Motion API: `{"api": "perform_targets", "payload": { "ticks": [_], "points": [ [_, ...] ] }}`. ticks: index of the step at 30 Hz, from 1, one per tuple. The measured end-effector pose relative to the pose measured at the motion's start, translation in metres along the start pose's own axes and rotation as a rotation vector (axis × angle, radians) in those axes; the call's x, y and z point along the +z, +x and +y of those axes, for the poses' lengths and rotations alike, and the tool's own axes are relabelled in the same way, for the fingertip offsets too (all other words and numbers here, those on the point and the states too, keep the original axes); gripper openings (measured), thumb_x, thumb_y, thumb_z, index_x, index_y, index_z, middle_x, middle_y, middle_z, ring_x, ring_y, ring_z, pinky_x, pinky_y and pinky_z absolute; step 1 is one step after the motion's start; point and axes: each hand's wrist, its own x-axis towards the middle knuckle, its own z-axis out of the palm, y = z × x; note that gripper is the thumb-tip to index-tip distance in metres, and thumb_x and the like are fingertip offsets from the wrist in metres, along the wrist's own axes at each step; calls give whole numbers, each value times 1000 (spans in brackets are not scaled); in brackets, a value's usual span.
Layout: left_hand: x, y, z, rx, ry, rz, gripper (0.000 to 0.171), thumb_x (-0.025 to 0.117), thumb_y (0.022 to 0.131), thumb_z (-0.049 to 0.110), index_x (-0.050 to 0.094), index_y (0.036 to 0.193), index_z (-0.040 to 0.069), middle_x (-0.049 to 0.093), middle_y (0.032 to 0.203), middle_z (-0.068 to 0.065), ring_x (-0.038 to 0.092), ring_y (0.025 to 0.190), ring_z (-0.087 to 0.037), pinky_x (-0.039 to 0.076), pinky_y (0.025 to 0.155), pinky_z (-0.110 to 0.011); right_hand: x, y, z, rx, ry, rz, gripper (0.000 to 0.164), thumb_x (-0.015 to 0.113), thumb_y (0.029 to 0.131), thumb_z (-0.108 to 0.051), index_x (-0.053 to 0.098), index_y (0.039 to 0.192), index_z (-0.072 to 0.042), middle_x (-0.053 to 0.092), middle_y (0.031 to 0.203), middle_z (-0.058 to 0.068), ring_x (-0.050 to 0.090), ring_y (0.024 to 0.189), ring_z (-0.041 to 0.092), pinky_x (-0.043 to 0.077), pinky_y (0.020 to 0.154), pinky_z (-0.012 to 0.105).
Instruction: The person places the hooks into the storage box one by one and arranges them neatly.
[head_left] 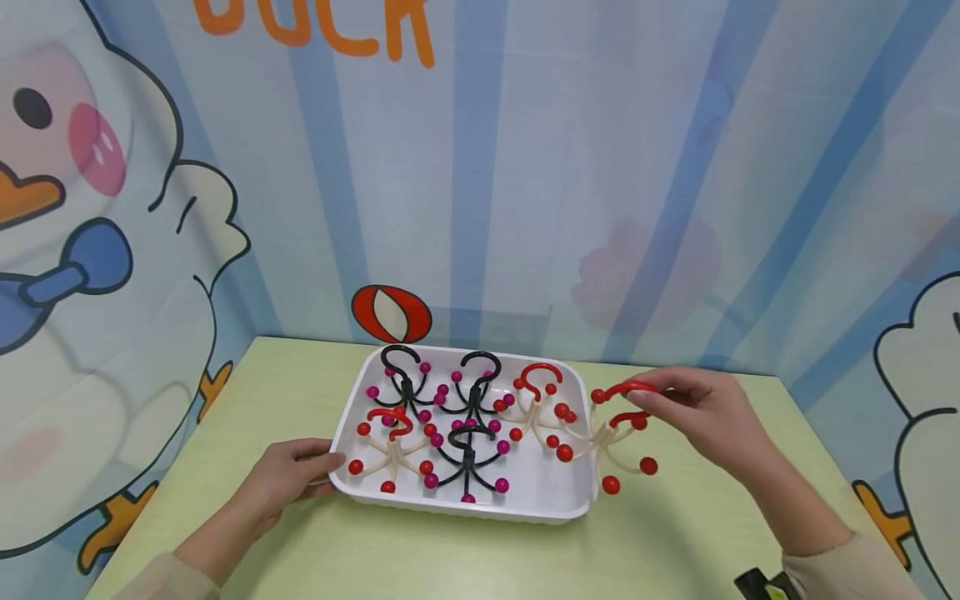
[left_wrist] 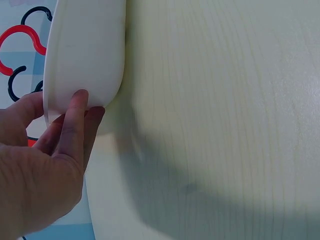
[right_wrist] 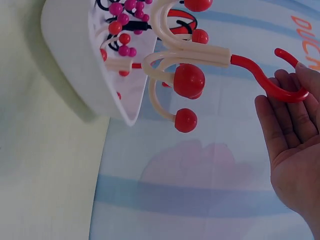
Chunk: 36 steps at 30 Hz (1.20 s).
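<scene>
My right hand (head_left: 708, 417) pinches the curved red end of a cream ball-tipped hook (right_wrist: 205, 56), whose several bent prongs carry red balls. It hangs beside the right rim of a white tray (head_left: 517, 510), partly overlapping it in the head view. Around the tray's left corner my left hand (head_left: 273, 483) grips, thumb at the rim and fingers against the outside wall (left_wrist: 92, 55). Inside the tray stand 3 black hooks (head_left: 468, 458) with magenta balls and 2 cream hooks (head_left: 534, 412) with red tops and red balls.
The tray rests on a pale green wood-grain table (head_left: 675, 533). Behind the table hangs a blue striped cloth (head_left: 510, 167) printed with cartoon ducks and a ball. A dark object (head_left: 765, 583) sits by the right sleeve at the lower edge.
</scene>
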Motion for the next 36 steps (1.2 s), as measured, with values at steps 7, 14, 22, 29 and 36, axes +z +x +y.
{"api": "perform_targets", "payload": {
  "ticks": [7,14,22,29,36],
  "points": [
    [0,0,0,-3,-5,-1,53,71,88,26,55,130,-1,61,122,-20,67,84,-19,60,75,-32,19,14,-13,-30,11,-44,19,72,87,-29,74,101,-17,72,95,0,67,76,18,56,62,25],
    [0,-1,1,-1,-5,-5,53,71,88,26,54,131,-2,60,122,-21,67,84,-19,60,76,-32,35,23,-16,-46,24,-87,20,72,86,-31,74,102,-19,71,97,-3,69,84,14,58,72,26],
    [0,0,0,-10,-1,-2,54,71,88,27,53,132,-1,59,124,-22,68,85,-19,60,76,-32,55,28,-13,-77,41,-109,19,75,84,-31,74,100,-20,71,93,-5,69,84,11,59,76,25],
    [0,1,-1,-13,2,-2,55,71,88,27,53,132,-1,59,125,-22,68,85,-19,60,76,-32,70,27,-9,-83,47,-122,18,75,84,-30,74,99,-20,72,92,-7,68,83,10,58,76,24],
    [0,2,-1,-13,7,2,55,71,88,28,53,132,0,60,123,-21,68,85,-19,60,76,-32,81,26,-2,-72,20,-147,15,76,83,-23,75,97,-21,72,89,-9,68,81,9,59,74,24]
  ]
}}
